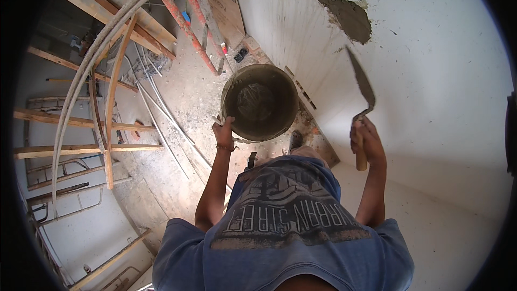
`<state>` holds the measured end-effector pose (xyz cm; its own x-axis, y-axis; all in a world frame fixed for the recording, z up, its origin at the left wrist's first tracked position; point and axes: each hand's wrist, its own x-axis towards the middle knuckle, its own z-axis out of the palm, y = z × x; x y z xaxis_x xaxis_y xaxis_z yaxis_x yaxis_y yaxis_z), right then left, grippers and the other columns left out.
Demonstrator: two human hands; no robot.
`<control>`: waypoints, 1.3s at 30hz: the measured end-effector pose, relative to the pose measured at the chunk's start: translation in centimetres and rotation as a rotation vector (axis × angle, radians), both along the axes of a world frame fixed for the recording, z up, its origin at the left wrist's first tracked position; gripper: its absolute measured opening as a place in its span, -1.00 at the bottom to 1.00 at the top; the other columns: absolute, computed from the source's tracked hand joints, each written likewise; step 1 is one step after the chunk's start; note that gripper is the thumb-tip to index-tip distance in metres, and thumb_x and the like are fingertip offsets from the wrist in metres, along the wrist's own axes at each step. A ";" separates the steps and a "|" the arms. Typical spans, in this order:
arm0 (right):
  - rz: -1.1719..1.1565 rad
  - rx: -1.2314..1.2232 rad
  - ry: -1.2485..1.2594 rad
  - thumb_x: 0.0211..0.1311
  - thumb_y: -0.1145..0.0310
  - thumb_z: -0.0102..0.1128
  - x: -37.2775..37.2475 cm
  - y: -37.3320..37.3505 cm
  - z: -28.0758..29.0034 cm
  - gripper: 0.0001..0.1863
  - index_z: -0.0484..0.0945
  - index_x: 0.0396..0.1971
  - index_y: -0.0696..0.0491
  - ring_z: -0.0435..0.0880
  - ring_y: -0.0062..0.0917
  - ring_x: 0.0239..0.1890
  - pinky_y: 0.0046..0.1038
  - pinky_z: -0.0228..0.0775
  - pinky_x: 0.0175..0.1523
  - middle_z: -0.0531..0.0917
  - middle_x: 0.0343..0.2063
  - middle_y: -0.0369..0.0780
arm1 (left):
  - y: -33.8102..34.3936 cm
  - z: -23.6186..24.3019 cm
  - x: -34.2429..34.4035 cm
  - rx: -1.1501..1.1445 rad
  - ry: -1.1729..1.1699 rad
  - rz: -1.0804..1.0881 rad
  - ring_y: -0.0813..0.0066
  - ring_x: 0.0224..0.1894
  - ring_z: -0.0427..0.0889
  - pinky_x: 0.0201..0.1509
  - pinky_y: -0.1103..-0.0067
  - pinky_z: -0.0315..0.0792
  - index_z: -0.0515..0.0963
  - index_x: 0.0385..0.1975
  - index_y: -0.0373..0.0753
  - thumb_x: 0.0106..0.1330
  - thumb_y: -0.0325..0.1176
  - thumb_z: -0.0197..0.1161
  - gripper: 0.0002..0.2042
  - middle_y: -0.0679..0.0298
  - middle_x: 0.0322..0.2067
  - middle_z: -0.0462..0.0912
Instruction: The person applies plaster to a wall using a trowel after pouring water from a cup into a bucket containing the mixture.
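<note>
My left hand (pixel 223 131) is closed on the near-left rim of a round, mortar-stained bucket (pixel 231 83). The bucket hangs in front of me, and its bottom shows only a thin grey smear of mortar. In my right hand (pixel 368 139) is a pointing trowel (pixel 362 78), gripped by its wooden handle, its narrow blade pointing away from me and up along the wall. Just beyond the trowel's tip, a rough patch of grey wet-looking mortar (pixel 336 8) runs along the white wall (pixel 431 75).
Red-painted scaffold poles (pixel 177 16) stand at the far left beside a cardboard sheet (pixel 221 8). Wooden beams (pixel 110 91) and a bent pipe (pixel 70 97) fill the left side. Thin white pipes (pixel 167 118) lie on the dusty floor (pixel 142 175). My shoe (pixel 295 140) shows below the bucket.
</note>
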<state>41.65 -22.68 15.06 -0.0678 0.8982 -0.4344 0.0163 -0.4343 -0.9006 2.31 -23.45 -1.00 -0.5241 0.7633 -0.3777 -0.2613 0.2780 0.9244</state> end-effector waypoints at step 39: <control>1.285 1.206 -0.889 0.03 0.37 0.13 -19.9 11.1 -17.0 -0.83 0.55 -0.39 0.13 0.68 -0.29 -0.44 -0.32 0.50 -0.38 0.64 -0.55 -0.13 | -1.3 -2.3 -3.7 -0.437 0.645 -0.438 0.08 -0.26 0.62 -0.15 0.35 0.45 0.53 -0.35 -0.46 -0.02 -0.12 0.28 -0.56 -0.08 -0.39 0.63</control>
